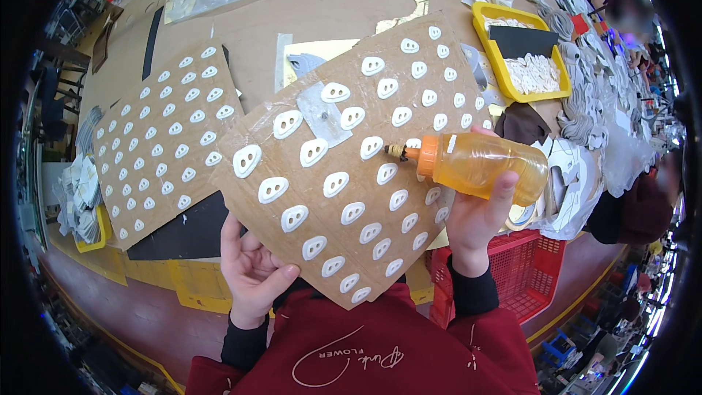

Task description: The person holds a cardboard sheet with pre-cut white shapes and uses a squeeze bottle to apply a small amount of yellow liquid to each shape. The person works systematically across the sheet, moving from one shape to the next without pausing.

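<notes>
My right hand (475, 223) is wrapped round a clear squeeze bottle (490, 167) of amber liquid with an orange cap. The bottle lies nearly level, its taped nozzle pointing left at one of the white two-holed pieces (371, 148); whether it touches cannot be told. These small rounded-triangle pieces stand in rows on a brown cardboard sheet (292, 164), which is raised and tilted in front of me. At its lower left edge is my left hand (252, 271), gripping the sheet with some fingers hidden behind it. A translucent patch (322, 113) lies on the sheet.
A second cardboard sheet (139, 150) with similar white pieces lies at the left. On the right stand a yellow tray (501, 77) of small white pieces and heaps of grey-white parts (585, 110). A red plastic crate (530, 271) sits below the table's right edge.
</notes>
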The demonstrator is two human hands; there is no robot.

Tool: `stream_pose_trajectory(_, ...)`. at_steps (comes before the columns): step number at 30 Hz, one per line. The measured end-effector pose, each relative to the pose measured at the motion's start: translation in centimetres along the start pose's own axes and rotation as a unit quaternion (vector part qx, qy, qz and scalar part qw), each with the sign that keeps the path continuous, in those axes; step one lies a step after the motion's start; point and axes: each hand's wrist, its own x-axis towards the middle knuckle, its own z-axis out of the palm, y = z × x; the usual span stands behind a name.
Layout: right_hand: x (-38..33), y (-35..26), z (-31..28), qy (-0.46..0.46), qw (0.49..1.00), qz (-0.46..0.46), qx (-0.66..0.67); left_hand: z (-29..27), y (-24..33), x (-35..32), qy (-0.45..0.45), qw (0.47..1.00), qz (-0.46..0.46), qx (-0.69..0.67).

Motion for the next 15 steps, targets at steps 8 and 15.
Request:
stream_pose_trajectory(8,-0.14,0.25,0.07,0.003,1.000,-0.008,-0.020,0.19,0.02,-0.33,-0.015,1.000,0.012,-0.009)
stream_pose_trajectory(15,-0.16,0.30,0.02,0.024,1.000,-0.013,-0.008,0.23,0.11,-0.56,-0.015,1.000,0.010,-0.004)
